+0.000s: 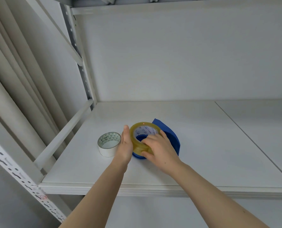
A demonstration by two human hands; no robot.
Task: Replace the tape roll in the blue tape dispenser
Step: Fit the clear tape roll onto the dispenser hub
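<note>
On the white shelf (202,145) we see the yellowish tape roll (137,139) sitting on the blue tape dispenser (170,137). Our right hand (160,149) clamps its near rim, fingers curled; our left hand (126,145), fingers straight and together, presses its left side. A white tape roll (108,144) lies just left.

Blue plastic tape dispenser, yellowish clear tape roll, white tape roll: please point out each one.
Blue plastic tape dispenser (171,137): head view, on its flat side plate.
Yellowish clear tape roll (137,146): head view, on its outer tape band.
White tape roll (106,150): head view, on its outer wall.
</note>
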